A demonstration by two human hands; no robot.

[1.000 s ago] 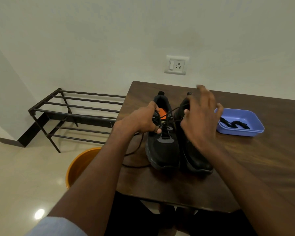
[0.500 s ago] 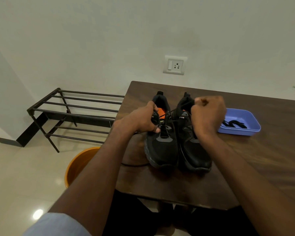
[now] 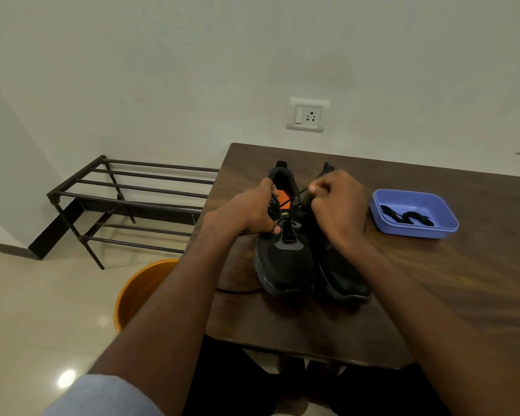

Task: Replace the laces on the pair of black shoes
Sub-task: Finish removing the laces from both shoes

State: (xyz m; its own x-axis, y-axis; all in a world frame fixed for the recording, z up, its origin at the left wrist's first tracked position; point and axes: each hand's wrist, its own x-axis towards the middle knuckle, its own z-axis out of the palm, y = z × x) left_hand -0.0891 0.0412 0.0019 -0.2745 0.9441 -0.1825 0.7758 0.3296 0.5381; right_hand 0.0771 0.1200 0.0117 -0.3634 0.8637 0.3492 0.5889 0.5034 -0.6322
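Observation:
Two black shoes stand side by side on the dark wooden table (image 3: 463, 283), toes toward me. The left shoe (image 3: 282, 265) has an orange insole. My left hand (image 3: 249, 211) grips its left upper edge near the eyelets. My right hand (image 3: 336, 205) is closed on a black lace (image 3: 294, 197) that runs taut from the left shoe's eyelets up to my fingers, above the right shoe (image 3: 339, 274). Another stretch of black lace (image 3: 237, 291) trails over the table to the left of the shoes. A purple tray (image 3: 445, 229) at right holds black laces (image 3: 406, 217).
An orange bucket (image 3: 138, 292) stands on the floor by the table's left edge. A dark metal shoe rack (image 3: 126, 202) stands against the wall at left. A wall socket (image 3: 308, 115) sits above the table's far edge.
My right hand was open over the right shoe, then closed into a fist on the lace and drew it up and left. My left hand stayed on the left shoe.

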